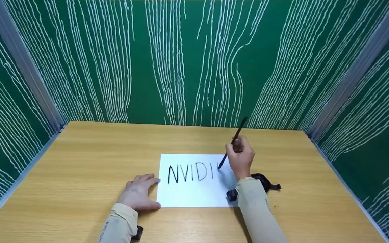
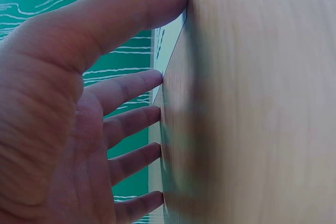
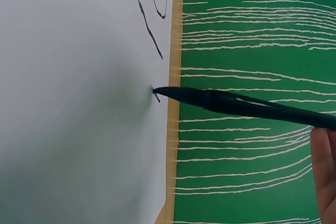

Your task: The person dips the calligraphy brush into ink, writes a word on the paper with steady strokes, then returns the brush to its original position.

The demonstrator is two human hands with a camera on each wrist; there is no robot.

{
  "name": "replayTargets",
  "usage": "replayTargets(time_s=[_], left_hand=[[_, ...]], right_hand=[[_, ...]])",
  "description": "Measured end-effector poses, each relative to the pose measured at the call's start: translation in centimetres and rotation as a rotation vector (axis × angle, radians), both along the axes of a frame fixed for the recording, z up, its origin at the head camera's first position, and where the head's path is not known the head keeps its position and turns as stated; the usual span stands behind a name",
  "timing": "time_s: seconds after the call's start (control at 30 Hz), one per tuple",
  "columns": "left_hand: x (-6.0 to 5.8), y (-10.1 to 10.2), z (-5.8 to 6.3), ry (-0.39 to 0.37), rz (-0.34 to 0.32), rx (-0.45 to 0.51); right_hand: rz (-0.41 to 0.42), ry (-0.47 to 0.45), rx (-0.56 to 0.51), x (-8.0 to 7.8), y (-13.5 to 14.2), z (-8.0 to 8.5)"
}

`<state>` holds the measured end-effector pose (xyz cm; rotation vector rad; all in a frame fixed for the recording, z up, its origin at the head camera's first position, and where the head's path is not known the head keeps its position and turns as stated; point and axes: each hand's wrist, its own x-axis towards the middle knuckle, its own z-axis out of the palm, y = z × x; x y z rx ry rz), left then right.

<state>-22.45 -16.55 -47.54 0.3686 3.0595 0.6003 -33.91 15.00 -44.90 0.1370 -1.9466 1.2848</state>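
A white sheet of paper (image 1: 187, 197) lies on the table, bearing the thin black letters NVIDI and a short further stroke. My right hand (image 1: 241, 158) pinches a black ink brush (image 1: 237, 132), held slanted with its upper end pointing up and away. In the right wrist view the pointed brush tip (image 3: 163, 91) touches the paper at that short stroke. My left hand (image 1: 138, 194) rests at the paper's left edge, fingers spread; its thumb (image 2: 152, 3) and index fingertip reach the sheet's edge, while the other fingertips touch the wood.
A dark rounded object with a short stub (image 1: 275, 186) sits on the table just right of my right wrist, partly hidden by the sleeve. Green walls (image 1: 198, 67) with wavy white lines enclose the wooden table (image 1: 96, 152) at the back and sides.
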Motion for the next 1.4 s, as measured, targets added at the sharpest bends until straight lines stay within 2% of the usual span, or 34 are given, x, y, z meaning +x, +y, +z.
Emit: replayTargets(time_s=[0.2, 0.43, 0.8, 0.9, 1.13, 1.4], left_hand=[[-0.1, 0.0, -0.1, -0.003, 0.003, 0.002], [0.0, 0.1, -0.2, -0.008, 0.011, 0.001], [-0.1, 0.1, 0.1, -0.009, 0.019, -0.028], [-0.2, 0.1, 0.1, -0.010, 0.017, -0.028], [-0.1, 0.1, 0.0, -0.026, 0.015, -0.021], [0.0, 0.0, -0.2, 0.006, 0.004, 0.000]], right_hand=[[0.013, 0.024, 0.007, 2.0, -0.9, 2.0], [0.037, 0.063, -0.003, 1.9, -0.9, 1.9], [0.045, 0.049, -0.002, 2.0, -0.8, 2.0], [0.050, 0.037, -0.003, 1.7, -0.7, 1.7], [0.054, 0.024, 0.004, 0.1, 0.2, -0.2], [0.063, 0.047, 0.003, -0.1, 0.4, -0.3]])
